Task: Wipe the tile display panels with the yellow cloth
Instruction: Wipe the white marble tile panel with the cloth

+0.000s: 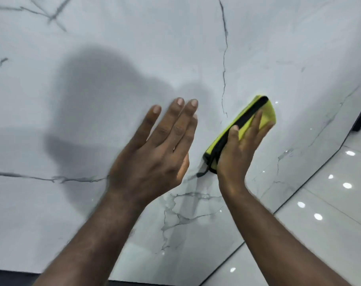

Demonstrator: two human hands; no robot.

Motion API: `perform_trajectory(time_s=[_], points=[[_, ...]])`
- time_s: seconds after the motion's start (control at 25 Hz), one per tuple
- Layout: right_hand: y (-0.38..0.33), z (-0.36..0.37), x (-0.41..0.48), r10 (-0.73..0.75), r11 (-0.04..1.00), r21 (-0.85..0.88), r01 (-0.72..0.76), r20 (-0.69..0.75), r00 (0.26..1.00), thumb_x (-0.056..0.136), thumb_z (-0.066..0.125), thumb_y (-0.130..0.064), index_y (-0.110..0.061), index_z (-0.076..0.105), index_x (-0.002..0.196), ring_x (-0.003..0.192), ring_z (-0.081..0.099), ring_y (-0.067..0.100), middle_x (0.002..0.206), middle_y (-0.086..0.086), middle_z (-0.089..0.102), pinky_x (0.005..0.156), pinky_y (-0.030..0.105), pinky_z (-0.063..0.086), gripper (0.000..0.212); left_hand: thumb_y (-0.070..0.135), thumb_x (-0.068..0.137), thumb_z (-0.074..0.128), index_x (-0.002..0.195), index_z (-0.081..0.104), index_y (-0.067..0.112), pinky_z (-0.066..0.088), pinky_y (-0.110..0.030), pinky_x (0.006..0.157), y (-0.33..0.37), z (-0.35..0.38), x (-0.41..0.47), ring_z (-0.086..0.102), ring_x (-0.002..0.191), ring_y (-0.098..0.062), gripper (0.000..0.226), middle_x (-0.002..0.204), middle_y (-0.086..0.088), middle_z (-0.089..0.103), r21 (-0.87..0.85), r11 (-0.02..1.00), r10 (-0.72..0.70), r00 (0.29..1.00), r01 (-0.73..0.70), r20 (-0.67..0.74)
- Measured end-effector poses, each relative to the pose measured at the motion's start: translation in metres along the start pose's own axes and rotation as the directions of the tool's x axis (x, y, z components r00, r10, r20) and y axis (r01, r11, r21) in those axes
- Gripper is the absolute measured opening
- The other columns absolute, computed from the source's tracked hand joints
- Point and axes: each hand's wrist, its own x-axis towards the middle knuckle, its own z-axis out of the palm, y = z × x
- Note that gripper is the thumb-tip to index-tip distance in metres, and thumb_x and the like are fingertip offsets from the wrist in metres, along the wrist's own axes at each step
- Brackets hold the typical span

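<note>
Yellow cloth (pixel 267 113), folded into a long pad edged with black trim (pixel 248 115), lies flat against a white marble-look tile display panel (pixel 113 48) under a person's right hand (pixel 237 150). The right hand's fingers are extended and spread over the pad, with the thumb lying along the trim, pressing rather than clutching. The pad's long axis runs from lower left to upper right, in line with those fingers, and its upper end shows beyond the fingertips.

The left hand (pixel 155 151) is raised just beside it, to the cloth's left and clear of it, holding nothing, fingers straight and together. Whether its palm touches the panel cannot be told.

Both bare forearms reach up from the lower edge of the view. The right hand is the working one, and any stroke would likely travel across the panel with the pad held flat. A dark vein (pixel 224 69) runs down the panel above the cloth. The person's shadow (pixel 89 96) falls at left. Glossy floor tiles (pixel 330 234) with light reflections show at lower right.
</note>
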Motion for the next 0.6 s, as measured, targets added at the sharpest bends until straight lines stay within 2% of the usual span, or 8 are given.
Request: perform_trajectory(time_s=[0.12, 0.16, 0.24, 0.28, 0.4, 0.44, 0.56, 0.6], points=[[0.03, -0.012, -0.005, -0.351, 0.929, -0.07, 0.363, 0.136, 0.926, 0.112, 0.053, -0.02, -0.024, 0.021, 0.168, 0.164, -0.009, 0.015, 0.177, 0.006, -0.014, 0.134, 0.047, 0.007, 0.065, 0.032, 0.106, 0.052, 0.164, 0.041, 0.001, 0.029, -0.055, 0.131, 0.003, 0.004, -0.001, 0.034, 0.16, -0.032, 0.068, 0.173, -0.018, 0.035, 0.031, 0.999, 0.03, 0.999, -0.031, 0.015], [0.041, -0.016, 0.005, -0.3, 0.95, -0.067, 0.305, 0.084, 0.95, 0.111, 0.053, -0.025, -0.024, 0.021, 0.168, 0.164, -0.008, 0.016, 0.178, 0.006, -0.014, 0.134, 0.049, 0.008, 0.065, 0.032, 0.105, 0.054, 0.164, 0.041, 0.001, 0.031, -0.056, 0.13, 0.003, 0.004, -0.001, 0.035, 0.16, -0.033, 0.068, 0.172, -0.018, 0.036, 0.033, 0.999, 0.015, 1.0, -0.015, 0.013], [0.05, -0.02, 0.022, 0.064, 0.998, 0.027, -0.062, -0.059, 0.996, 0.109, 0.046, -0.042, -0.03, 0.016, 0.169, 0.164, -0.007, 0.01, 0.177, 0.001, -0.016, 0.132, 0.051, 0.013, 0.068, 0.031, 0.104, 0.057, 0.164, 0.042, 0.001, 0.032, -0.057, 0.129, 0.006, 0.003, -0.001, 0.036, 0.159, -0.033, 0.069, 0.171, -0.017, 0.038, 0.034, 0.999, -0.003, 1.0, 0.002, 0.014], [0.048, -0.021, 0.023, 0.116, 0.993, 0.028, -0.114, -0.043, 0.992, 0.11, 0.046, -0.043, -0.031, 0.014, 0.17, 0.163, -0.007, 0.009, 0.177, -0.001, -0.018, 0.132, 0.051, 0.013, 0.069, 0.031, 0.103, 0.059, 0.164, 0.042, 0.001, 0.033, -0.057, 0.129, 0.007, 0.003, 0.0, 0.037, 0.159, -0.033, 0.07, 0.171, -0.017, 0.039, 0.042, 0.999, 0.001, 1.0, -0.002, 0.013], [0.053, -0.028, 0.011, -0.301, 0.95, -0.043, 0.309, 0.134, 0.944, 0.11, 0.056, -0.018, -0.025, 0.02, 0.167, 0.164, -0.009, 0.013, 0.177, 0.001, -0.013, 0.134, 0.044, 0.007, 0.068, 0.031, 0.101, 0.061, 0.163, 0.044, 0.001, 0.033, -0.058, 0.128, 0.007, 0.006, 0.0, 0.038, 0.158, -0.034, 0.071, 0.17, -0.018, 0.041, 0.068, 0.998, 0.005, 1.0, -0.006, 0.004], [0.055, -0.03, 0.013, -0.297, 0.953, -0.025, 0.303, 0.126, 0.946, 0.109, 0.057, -0.016, -0.025, 0.022, 0.167, 0.164, -0.008, 0.011, 0.177, 0.001, -0.012, 0.134, 0.042, 0.007, 0.068, 0.031, 0.1, 0.061, 0.162, 0.045, 0.001, 0.033, -0.058, 0.128, 0.006, 0.006, 0.0, 0.038, 0.158, -0.034, 0.071, 0.17, -0.018, 0.041, 0.075, 0.997, -0.002, 1.0, 0.002, 0.002], [0.051, -0.029, 0.026, 0.113, 0.992, 0.061, -0.113, 0.009, 0.994, 0.112, 0.05, -0.029, -0.036, 0.015, 0.169, 0.161, -0.008, 0.001, 0.176, -0.01, -0.019, 0.133, 0.044, 0.012, 0.067, 0.031, 0.099, 0.063, 0.161, 0.047, 0.002, 0.032, -0.057, 0.129, 0.009, 0.005, 0.001, 0.04, 0.158, -0.033, 0.07, 0.169, -0.016, 0.042, 0.071, 0.997, -0.028, 1.0, 0.028, -0.006], [0.05, -0.029, 0.025, 0.058, 0.998, 0.015, -0.059, 0.048, 0.997, 0.113, 0.05, -0.03, -0.037, 0.012, 0.169, 0.161, -0.012, 0.002, 0.175, -0.013, -0.021, 0.134, 0.045, 0.01, 0.068, 0.031, 0.099, 0.063, 0.161, 0.048, 0.003, 0.032, -0.057, 0.129, 0.009, 0.005, 0.001, 0.04, 0.158, -0.033, 0.07, 0.169, -0.016, 0.042, 0.065, 0.998, -0.026, 1.0, 0.026, -0.005]])
